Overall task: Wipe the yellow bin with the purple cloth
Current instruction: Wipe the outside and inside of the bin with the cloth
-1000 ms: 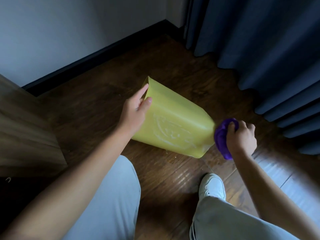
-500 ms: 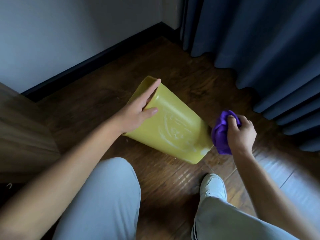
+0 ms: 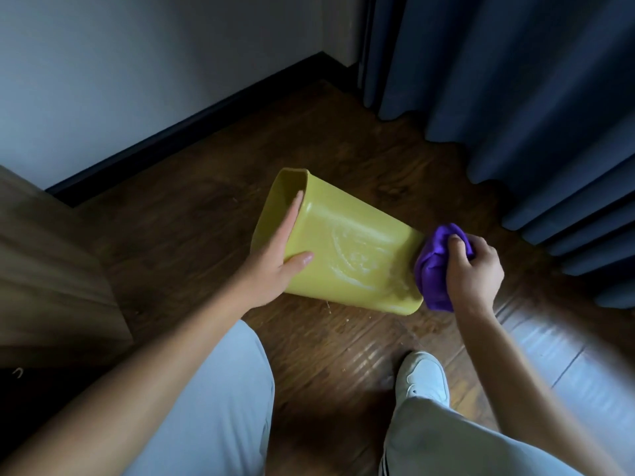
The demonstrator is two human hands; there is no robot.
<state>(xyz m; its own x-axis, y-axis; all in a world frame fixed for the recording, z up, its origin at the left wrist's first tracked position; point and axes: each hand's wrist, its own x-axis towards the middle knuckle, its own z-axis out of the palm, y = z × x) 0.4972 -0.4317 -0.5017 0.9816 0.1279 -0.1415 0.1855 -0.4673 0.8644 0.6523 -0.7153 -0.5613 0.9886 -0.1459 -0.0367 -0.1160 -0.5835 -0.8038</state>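
- Yellow bin [image 3: 347,255]: tipped on its side above the wooden floor [image 3: 213,214], mouth turned toward the wall and the left, base toward the right. This attitude presents the long side wall and the base to the cloth; whether the lower edge touches the floor cannot be told.
- Left hand [image 3: 275,266]: holds the bin at its rim, with straight fingers [image 3: 290,218] reaching inside the opening and the thumb pressed on the outer wall. The wall is pinched between them, probably to keep the bin from turning under the wiping pressure.
- Purple cloth [image 3: 433,269]: bunched into a wad and pressed against the bin's base end, at its right-hand edge.
- Right hand [image 3: 472,269]: clenched around the cloth, fingers curled into its folds, so that a firm pad meets the plastic.
- Side wall: a pale embossed or smeared mark shows at mid-panel, and it looks not yet wiped.
- Surroundings: a dark blue curtain [image 3: 515,97] hangs behind; a white shoe [image 3: 422,376] stands near, below the bin.
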